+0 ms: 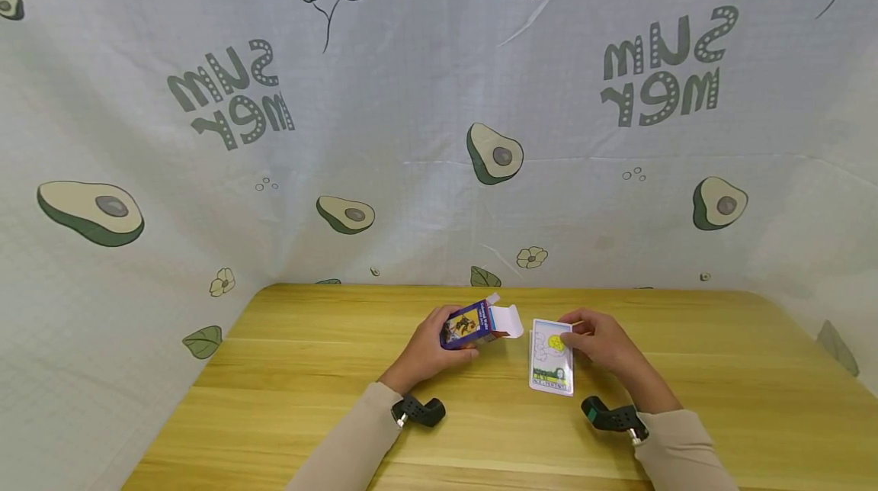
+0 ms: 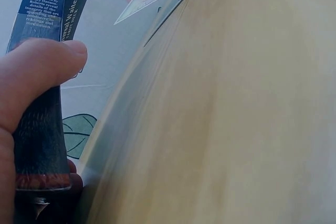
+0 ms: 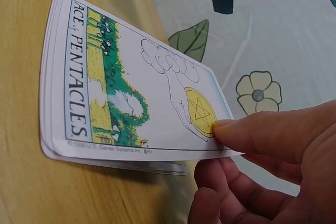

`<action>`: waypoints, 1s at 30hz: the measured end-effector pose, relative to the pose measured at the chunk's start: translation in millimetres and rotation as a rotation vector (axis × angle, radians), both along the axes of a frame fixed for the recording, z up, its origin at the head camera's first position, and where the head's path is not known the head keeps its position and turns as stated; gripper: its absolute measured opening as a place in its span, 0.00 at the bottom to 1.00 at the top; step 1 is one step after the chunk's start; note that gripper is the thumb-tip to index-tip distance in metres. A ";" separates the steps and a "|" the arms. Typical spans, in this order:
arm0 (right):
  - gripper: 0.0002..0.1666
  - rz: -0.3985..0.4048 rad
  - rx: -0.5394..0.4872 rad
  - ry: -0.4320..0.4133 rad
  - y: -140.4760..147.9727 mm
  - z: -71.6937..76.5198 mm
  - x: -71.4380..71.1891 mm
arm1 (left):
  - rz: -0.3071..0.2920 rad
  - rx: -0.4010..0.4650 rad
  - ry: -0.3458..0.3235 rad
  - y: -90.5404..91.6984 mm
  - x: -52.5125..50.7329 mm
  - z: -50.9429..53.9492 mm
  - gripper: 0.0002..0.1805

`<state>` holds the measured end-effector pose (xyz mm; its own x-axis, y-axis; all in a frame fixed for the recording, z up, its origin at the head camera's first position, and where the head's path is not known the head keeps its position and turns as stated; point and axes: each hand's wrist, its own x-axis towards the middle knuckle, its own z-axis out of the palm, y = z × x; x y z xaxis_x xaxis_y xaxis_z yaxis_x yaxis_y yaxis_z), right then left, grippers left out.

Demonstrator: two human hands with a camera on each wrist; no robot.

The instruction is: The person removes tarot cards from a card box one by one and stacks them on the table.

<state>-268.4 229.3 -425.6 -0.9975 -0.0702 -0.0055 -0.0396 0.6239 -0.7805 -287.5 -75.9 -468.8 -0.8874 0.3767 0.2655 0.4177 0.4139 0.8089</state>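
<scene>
My left hand (image 1: 427, 350) grips a dark blue tarot card box (image 1: 465, 325), tilted, its white end flap (image 1: 506, 321) open and pointing right. In the left wrist view the thumb (image 2: 47, 66) lies across the printed box (image 2: 39, 111). To the right of the box, my right hand (image 1: 604, 340) pinches a small stack of tarot cards (image 1: 551, 365) by its edge. On top is the Ace of Pentacles card (image 3: 123, 87), face up, with the thumb (image 3: 257, 135) on its yellow disc. Lower cards stick out slightly at the stack's edges. The box's inside is hidden.
Both hands are over a light wooden table (image 1: 288, 399). Behind it hangs a white curtain (image 1: 411, 94) printed with avocados, leaves and lettering. Black wrist devices (image 1: 421, 411) sit on both forearms.
</scene>
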 end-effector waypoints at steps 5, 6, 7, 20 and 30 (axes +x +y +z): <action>0.18 -0.003 0.001 0.007 -0.3 -0.7 0.7 | -0.001 0.002 0.005 0.2 0.9 0.3 0.38; 0.18 -0.003 0.003 0.010 -0.4 -0.8 0.9 | -0.001 0.002 0.004 0.2 1.0 0.2 0.38; 0.18 -0.004 0.005 0.011 -0.4 -1.1 0.9 | -0.002 0.003 0.004 0.2 1.1 0.3 0.38; 0.18 -0.027 0.040 -0.004 -1.5 -3.7 1.3 | -0.004 0.015 0.004 1.0 6.5 7.4 0.38; 0.19 -0.045 0.065 -0.029 -1.7 -5.0 1.4 | -0.008 0.017 -0.004 0.4 2.9 3.5 0.37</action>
